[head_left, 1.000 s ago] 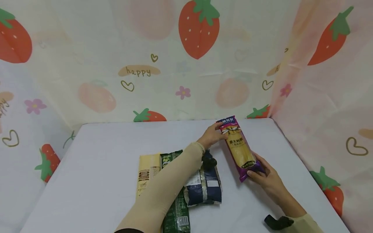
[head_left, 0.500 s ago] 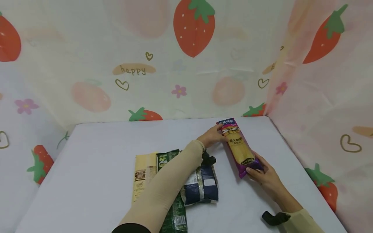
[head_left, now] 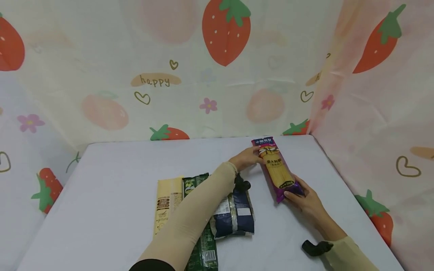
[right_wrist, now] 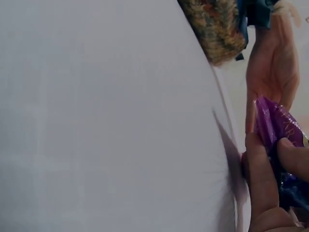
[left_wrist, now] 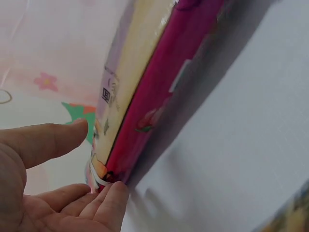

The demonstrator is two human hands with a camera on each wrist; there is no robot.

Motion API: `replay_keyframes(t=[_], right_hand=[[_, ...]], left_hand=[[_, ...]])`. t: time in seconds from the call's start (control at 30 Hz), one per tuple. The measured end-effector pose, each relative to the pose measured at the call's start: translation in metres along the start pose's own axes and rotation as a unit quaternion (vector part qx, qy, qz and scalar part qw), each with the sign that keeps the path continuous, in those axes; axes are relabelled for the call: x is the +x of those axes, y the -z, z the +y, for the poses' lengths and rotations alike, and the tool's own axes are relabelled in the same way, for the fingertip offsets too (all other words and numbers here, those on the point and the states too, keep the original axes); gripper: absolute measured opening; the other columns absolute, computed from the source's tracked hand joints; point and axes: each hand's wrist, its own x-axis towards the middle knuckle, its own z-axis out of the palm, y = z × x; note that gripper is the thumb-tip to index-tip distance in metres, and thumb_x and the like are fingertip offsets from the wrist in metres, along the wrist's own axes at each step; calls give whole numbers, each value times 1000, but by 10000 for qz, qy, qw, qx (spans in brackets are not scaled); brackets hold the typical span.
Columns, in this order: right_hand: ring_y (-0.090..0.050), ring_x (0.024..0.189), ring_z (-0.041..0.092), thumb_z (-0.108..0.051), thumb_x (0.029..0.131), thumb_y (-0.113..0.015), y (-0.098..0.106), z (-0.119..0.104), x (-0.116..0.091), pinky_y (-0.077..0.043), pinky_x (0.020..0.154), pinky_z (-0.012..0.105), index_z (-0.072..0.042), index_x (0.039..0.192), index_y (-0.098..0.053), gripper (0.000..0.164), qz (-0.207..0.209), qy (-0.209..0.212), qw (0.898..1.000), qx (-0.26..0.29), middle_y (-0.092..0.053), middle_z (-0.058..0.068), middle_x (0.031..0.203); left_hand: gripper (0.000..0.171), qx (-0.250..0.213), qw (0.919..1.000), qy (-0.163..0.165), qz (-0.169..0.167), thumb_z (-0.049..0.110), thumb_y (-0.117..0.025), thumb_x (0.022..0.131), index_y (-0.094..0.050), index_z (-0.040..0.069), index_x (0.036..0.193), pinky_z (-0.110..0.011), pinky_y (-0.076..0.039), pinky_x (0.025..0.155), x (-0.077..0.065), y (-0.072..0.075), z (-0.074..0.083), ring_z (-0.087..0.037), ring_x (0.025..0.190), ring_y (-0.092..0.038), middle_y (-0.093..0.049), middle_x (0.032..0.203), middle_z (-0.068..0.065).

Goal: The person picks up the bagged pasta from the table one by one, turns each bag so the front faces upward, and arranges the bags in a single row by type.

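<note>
A purple pack of pasta (head_left: 277,169) with a yellow front slants over the right part of the table. My right hand (head_left: 310,203) pinches its near purple end, thumb on top and fingers beneath, as the right wrist view shows too. At the far end my left hand (head_left: 248,158) reaches across; in the left wrist view its fingers (left_wrist: 108,208) lie straight against the pack's edge, and the thumb (left_wrist: 53,140) stands out apart from it. Beside the left forearm lie a dark blue bag (head_left: 242,222), a green pack (head_left: 207,248) and a yellow pack (head_left: 166,203).
The white table (head_left: 112,210) runs back to a strawberry-print cloth (head_left: 230,105) hung behind it and along both sides. The left sleeve (head_left: 193,214) covers part of the yellow and green packs. A dark wrist camera mount (head_left: 317,248) sits at the right cuff.
The view has shifted slightly right. The pack's near end has moved a little away with my right hand. My left fingers have slipped off the pack's top corner, uncovering its lettering.
</note>
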Motion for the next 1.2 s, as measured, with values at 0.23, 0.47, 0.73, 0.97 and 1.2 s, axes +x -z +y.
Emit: replay_keyframes(t=[0.23,0.47,0.73,0.97,1.2], right_hand=[[-28,157,42,-17,103,-77,-1,-1,4,-42,117,30,-14,173,-23,88,69,-169,9973,-715,-27,27,172],[-35,154,50,-22,102,-78,-8,-7,5,-31,125,65,-13,171,-30,85,212,-181,9862,-1633,-37,32,166],[-49,141,53,-17,103,-76,-7,-14,4,-53,106,56,-3,166,-38,75,401,-150,9719,-2314,-46,36,156],[-56,131,54,-11,100,-77,-6,-17,4,-54,102,59,10,160,-40,73,251,116,9613,-2742,-51,40,148],[-43,139,61,-13,97,-81,-13,-26,-1,-40,114,72,21,157,-30,86,244,410,9474,-3166,-36,46,153]], left_hand=[[77,90,9995,-127,-277,0,-72,100,-32,-7,165,-41,-24,132,-1,2,-1,-34,160,-31,-36,170,-25],[75,208,9989,-68,-415,5,-70,102,-32,-4,166,-43,-20,133,-5,7,-5,-33,161,-30,-37,170,-23],[70,591,9974,-99,-403,12,-71,103,-39,-4,163,-47,-26,131,-9,16,-7,-36,156,-38,-46,164,-23],[68,872,9955,-9,-379,16,-69,104,-40,-4,163,-47,-31,129,-14,24,-6,-38,158,-34,-38,169,-22],[65,701,9954,85,-640,17,-67,107,-41,-5,162,-45,-38,126,-20,31,0,-37,154,-42,-43,166,-22]])
